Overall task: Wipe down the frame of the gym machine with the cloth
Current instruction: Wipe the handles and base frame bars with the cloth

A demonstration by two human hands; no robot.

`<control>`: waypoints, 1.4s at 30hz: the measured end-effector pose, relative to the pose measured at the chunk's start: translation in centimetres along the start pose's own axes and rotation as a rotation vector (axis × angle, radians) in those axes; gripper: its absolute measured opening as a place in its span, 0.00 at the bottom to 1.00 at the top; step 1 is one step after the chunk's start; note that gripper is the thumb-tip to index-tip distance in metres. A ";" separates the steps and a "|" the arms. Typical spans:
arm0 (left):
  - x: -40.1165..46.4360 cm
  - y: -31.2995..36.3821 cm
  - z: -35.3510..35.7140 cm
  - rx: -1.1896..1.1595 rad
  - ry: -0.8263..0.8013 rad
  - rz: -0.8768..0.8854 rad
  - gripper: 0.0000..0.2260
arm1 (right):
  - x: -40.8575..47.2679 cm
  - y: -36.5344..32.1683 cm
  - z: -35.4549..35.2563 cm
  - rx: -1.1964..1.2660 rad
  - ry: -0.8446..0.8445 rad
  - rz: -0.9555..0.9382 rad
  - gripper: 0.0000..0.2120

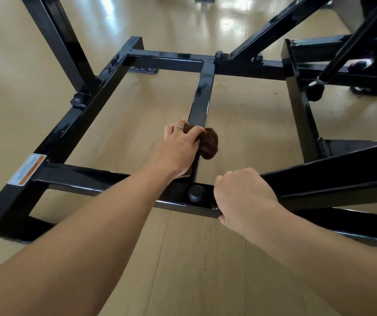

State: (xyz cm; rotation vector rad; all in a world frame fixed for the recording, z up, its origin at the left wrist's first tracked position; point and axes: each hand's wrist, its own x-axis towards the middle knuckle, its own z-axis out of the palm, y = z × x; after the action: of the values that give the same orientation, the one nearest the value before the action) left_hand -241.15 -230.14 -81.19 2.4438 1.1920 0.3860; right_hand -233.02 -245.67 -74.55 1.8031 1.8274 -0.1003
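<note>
The gym machine's black steel frame [87, 108] lies low on the floor as a rectangle of square tubes, with a centre bar [202, 96] running from the near crossbar to the far one. My left hand [180, 147] grips a dark brown cloth [210, 143] and presses it on the near part of that centre bar. A ring shows on one finger. My right hand [240, 197] curls over the near crossbar [96, 181], beside a round black cap [196, 193] and at the foot of a slanting tube.
Slanting black tubes [333, 176] rise at the right and far right, and an upright post [57, 39] stands at the left. A white and orange warning label [27, 169] sits on the left corner. Shiny light wood flooring [137, 110] shows inside the frame.
</note>
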 end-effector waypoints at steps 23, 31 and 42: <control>-7.5 1.4 -1.8 0.110 -0.297 0.012 0.16 | -0.2 0.0 -0.3 -0.058 -0.058 0.022 0.13; -7.4 2.1 -2.2 0.070 -0.306 -0.030 0.16 | 2.7 -0.6 -0.7 0.013 -0.222 0.026 0.18; -7.4 2.7 -2.4 0.080 -0.378 -0.128 0.12 | 2.2 0.3 -0.2 0.035 -0.169 -0.057 0.18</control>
State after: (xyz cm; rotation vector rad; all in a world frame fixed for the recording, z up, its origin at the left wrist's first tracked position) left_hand -244.70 -236.97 -78.41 2.3487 1.2031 -0.1581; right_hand -232.65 -243.57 -75.19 1.7110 1.7665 -0.2986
